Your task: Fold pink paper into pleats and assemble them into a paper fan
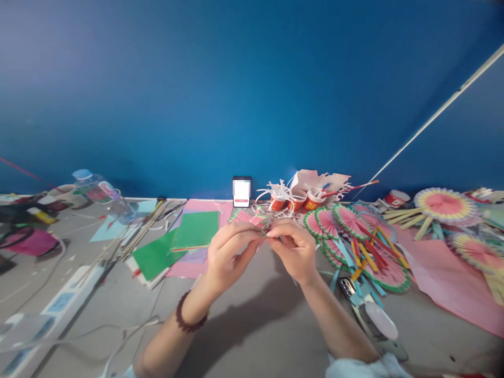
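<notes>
Left hand (232, 257): thumb and index pinched together, just below mid-frame; clamped on left part of small paper piece (264, 232)
Right hand (294, 249): thumb and index pinched together too, on right side of same piece; no wide gap in either pair of fingers
Tip-to-tip: left and right fingertips almost meeting, piece right between
Paper piece position: directly at the fingertips, raised over the surface (252, 331); equally near both hands
Paper piece axis: seemingly left to right, hand to hand; mostly hidden under fingertips, exact shape impossible to tell
Pleated paper (244, 216): striped pink and white, just beyond left knuckles; joined to pinched piece or lying apart, cannot tell
Bracelet (185, 316): dark red beads, around left wrist, lower middle of frame
Green sheets (196, 230): left of left hand, over pink paper
Lit screen (241, 193): upright, beyond the hands, near wall foot
Red cups (315, 201): beyond right hand, white strips (277, 189) sticking out
Pleated fans (352, 220): right of right hand, pink with green rims, coloured strips among them
Bottle (98, 190): far left of frame, tilted
</notes>
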### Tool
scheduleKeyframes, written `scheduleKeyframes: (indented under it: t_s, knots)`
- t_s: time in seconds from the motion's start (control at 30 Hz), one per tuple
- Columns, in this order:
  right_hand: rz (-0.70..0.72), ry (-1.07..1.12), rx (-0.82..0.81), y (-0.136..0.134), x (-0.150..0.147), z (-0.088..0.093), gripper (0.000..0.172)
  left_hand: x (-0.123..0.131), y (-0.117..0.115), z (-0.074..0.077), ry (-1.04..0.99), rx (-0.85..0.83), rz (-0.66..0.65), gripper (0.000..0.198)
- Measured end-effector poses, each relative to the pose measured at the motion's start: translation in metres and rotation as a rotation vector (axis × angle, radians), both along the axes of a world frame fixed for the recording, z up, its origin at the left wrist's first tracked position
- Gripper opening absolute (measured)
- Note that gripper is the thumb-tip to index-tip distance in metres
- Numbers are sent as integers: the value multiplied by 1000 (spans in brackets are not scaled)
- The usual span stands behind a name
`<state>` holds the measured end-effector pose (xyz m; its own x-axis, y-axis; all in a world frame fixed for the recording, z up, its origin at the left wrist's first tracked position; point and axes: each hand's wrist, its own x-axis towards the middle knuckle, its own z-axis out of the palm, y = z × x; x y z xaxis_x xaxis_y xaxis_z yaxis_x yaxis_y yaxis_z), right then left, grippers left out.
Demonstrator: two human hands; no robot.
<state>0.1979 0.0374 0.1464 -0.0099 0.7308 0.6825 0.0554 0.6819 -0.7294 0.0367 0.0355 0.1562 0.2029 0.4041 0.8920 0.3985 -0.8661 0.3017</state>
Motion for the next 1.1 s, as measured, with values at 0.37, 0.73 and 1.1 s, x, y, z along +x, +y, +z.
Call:
scheduleKeyframes:
  t_s: [0.37,0.73,1.1]
  knots:
    - [4,61,-45,0,0,0,7,0,-2,-2,10,-24,5,22]
    - [33,43,-15,2,4,-2,6,-1,2,-4,-35,-127,-87,33]
    - [-19,14,32,2,4,0,10,6,-4,-8,-105,-68,40,30]
